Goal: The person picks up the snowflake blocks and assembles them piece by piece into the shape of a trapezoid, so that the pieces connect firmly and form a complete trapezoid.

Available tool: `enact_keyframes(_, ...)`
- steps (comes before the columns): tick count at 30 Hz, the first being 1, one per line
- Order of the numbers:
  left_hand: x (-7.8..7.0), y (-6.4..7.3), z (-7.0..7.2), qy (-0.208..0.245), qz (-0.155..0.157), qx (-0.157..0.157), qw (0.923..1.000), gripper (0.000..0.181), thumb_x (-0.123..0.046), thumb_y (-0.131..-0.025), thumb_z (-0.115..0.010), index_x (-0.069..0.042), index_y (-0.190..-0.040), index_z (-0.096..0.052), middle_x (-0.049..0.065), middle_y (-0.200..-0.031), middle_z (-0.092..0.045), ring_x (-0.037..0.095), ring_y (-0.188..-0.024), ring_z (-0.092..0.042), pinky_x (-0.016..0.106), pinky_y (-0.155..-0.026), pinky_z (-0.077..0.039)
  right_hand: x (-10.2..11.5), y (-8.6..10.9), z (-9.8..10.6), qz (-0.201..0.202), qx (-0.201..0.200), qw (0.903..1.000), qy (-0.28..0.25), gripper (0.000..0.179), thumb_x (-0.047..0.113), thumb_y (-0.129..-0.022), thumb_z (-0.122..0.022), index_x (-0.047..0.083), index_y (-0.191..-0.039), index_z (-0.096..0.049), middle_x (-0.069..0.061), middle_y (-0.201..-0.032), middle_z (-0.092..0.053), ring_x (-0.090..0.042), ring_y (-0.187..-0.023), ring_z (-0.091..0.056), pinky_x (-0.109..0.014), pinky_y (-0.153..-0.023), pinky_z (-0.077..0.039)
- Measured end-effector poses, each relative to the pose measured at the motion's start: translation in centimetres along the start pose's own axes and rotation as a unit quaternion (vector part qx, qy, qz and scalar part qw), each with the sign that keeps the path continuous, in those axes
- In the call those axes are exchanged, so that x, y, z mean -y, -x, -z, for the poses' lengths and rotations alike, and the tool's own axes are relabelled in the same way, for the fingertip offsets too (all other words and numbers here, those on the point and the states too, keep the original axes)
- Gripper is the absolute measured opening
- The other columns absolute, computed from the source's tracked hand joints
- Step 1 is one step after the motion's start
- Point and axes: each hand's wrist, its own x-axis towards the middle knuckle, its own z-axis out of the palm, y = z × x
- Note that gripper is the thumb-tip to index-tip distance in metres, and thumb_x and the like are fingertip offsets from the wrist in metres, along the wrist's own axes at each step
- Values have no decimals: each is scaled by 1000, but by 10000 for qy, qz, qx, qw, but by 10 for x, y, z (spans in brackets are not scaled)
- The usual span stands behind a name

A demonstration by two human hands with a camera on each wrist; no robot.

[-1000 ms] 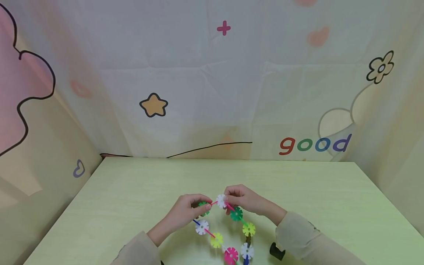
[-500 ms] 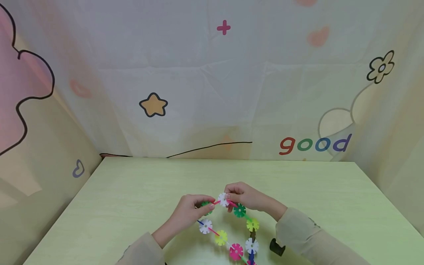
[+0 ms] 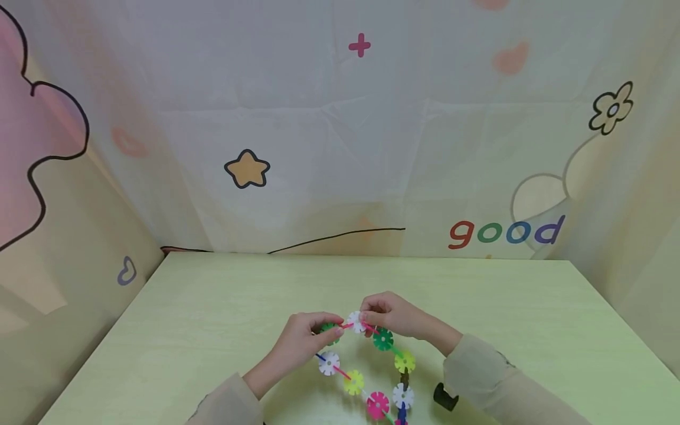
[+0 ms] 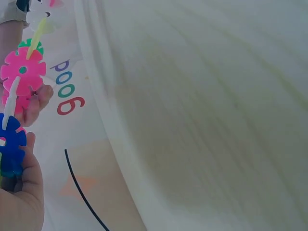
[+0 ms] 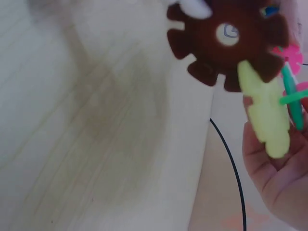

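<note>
A chain of notched plastic snowflake discs hangs in a loop between both hands, above the table. In the head view my left hand point(image 3: 297, 339) pinches the chain at a green disc point(image 3: 328, 335) and the pink disc seen edge-on beside it. My right hand point(image 3: 395, 316) holds the white disc point(image 3: 357, 322) and a pink one at the top of the loop. From there a green disc point(image 3: 382, 339) and a yellow disc point(image 3: 405, 361) run downward. The left wrist view has a blue disc point(image 4: 14, 139) by the left fingers. In the right wrist view a brown disc point(image 5: 207, 53) hangs close to the camera.
The pale wooden table point(image 3: 223, 295) spreads beneath the hands. A printed curtain point(image 3: 319, 147) closes off the back and sides. A small black object point(image 3: 445, 396) is by the right sleeve. The loop's lower end is cut off by the frame's bottom edge.
Both hands and the chain have shifted slightly to the right since a second ago, with the loop a little higher. In the last half second they have barely moved. Both grips hold.
</note>
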Motion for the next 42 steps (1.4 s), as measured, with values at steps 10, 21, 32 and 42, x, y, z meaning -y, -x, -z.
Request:
enact_keyframes(10, 6, 0, 7, 84, 294, -516, 9982, 26, -31, -81, -62, -13, -99, -65, 12, -80, -65, 26, -72, -60, 20, -56, -46, -16, 36, 15, -856, -231, 9958, -222, 53, 30, -87, -55, 3, -129, -38, -17, -116, -54, -21, -95, -58, -38, -73, -50)
enact_keyframes(21, 9, -3, 8, -146, 398, -1248, 9913, 27, -29, -82, -61, -17, -106, -62, 7, -83, -66, 21, -74, -58, 19, -53, -44, -32, 51, 8, -1563, -9, 9824, -1026, 78, 27, -82, -62, -3, -138, -17, -18, -111, -58, -23, -87, -62, -36, -73, -52)
enact_keyframes(32, 12, -8, -1, -577, 303, -744, 9951, 29, -26, -90, -51, -10, -113, -58, 9, -89, -64, 16, -75, -53, 20, -52, -43, -41, 47, 10, -1261, -708, 9879, -555, 66, 17, -83, -61, -11, -131, -26, -10, -87, -63, -19, -65, -60, -35, -63, -52)
enact_keyframes(42, 11, -43, -12, -576, 671, 526, 9947, 45, -15, -86, -54, -11, -130, -44, 11, -116, -55, 20, -90, -49, 29, -69, -44, -55, 47, 49, -1591, -1457, 9759, 334, 56, 15, -83, -60, -3, -130, -37, -8, -81, -60, -16, -65, -53, -31, -62, -50)
